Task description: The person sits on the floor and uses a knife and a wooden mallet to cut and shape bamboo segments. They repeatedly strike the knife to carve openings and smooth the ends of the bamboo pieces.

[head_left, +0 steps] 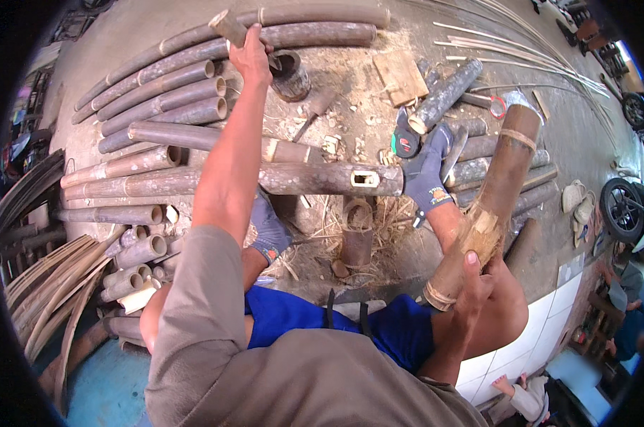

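My left hand [249,58] is closed around a thick wooden handle [228,27], raised at the far left beside a short dark upright bamboo container [291,78]. What lies at the handle's lower end is mostly hidden by the hand. At the right, my right hand [476,285] grips a heavy bamboo section [503,164] resting along my thigh, its side worn pale near the thumb. Between my feet lies a long bamboo pole [300,179] with a rectangular hole [365,178] cut near its right end. Below that end stands a short bamboo stump [356,238].
Several bamboo poles [158,107] are stacked at left, with split strips [59,292] nearer. A tape measure [405,144], a flat blade [454,154] and cut bamboo pieces [446,96] lie by my right foot. Shavings litter the floor. Sandals [574,196] and a motorcycle wheel [619,206] are at far right.
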The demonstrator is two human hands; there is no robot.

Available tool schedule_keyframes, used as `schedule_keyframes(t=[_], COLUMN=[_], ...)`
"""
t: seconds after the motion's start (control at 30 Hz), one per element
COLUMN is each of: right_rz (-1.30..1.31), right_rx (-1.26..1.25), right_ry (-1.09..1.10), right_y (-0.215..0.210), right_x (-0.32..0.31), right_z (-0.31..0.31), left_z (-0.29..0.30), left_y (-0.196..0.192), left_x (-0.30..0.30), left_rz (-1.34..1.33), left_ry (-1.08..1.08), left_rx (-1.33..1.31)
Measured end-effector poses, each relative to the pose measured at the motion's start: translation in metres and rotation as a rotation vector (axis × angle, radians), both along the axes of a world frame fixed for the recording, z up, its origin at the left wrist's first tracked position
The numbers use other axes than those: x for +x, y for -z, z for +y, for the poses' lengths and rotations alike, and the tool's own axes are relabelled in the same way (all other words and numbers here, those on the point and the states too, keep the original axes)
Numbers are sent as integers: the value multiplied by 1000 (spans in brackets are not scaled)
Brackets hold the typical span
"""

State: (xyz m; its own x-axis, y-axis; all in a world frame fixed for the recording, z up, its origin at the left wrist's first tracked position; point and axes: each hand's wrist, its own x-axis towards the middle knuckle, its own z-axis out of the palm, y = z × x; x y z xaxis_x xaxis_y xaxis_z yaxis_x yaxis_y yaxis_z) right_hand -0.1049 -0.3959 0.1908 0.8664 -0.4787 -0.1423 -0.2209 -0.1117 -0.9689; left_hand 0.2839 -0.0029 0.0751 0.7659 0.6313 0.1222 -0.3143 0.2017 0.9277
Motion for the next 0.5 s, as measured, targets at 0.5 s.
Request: schedule_keyframes(t=[0.5], right_rz=[-154], right_rx=[224], right_ry=[1], right_y=[8], right_x=[-25], right_z=[29], left_z=[-211], left_y=[5], left_x=[-198], left_rz=[-56], left_ry=[447], left_rx=[996])
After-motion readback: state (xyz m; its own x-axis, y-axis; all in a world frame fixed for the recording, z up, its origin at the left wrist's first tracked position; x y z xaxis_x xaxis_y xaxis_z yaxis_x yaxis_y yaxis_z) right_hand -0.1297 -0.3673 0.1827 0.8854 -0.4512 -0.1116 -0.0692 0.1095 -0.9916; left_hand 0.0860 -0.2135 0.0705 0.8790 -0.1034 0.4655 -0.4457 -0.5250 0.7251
